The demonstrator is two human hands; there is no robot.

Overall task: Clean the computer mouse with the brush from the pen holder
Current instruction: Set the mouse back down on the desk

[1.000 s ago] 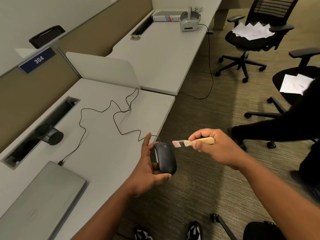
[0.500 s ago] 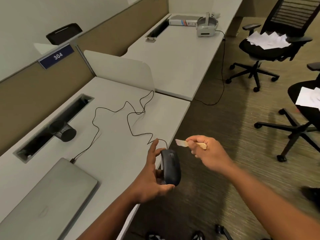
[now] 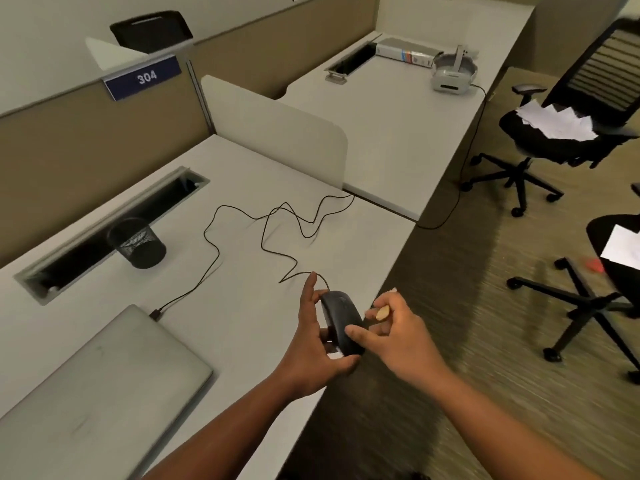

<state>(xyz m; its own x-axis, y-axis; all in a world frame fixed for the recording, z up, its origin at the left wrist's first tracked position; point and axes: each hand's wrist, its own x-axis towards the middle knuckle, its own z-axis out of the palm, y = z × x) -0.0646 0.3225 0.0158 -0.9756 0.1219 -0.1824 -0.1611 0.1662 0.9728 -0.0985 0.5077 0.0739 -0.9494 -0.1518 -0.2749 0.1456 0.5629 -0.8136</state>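
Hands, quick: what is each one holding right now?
Left hand: grips the dark grey wired computer mouse.
Right hand: grips the small wooden-handled brush, one finger touching the mouse.

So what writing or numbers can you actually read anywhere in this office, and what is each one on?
"304": white digits on the blue nameplate fixed to the top of the cubicle partition.
The binder on the far desk has coloured spine markings, too blurred to read.
The closed laptop shows a faint mark on its lid, unreadable.
Nothing legible on the mouse, the brush or the headset.
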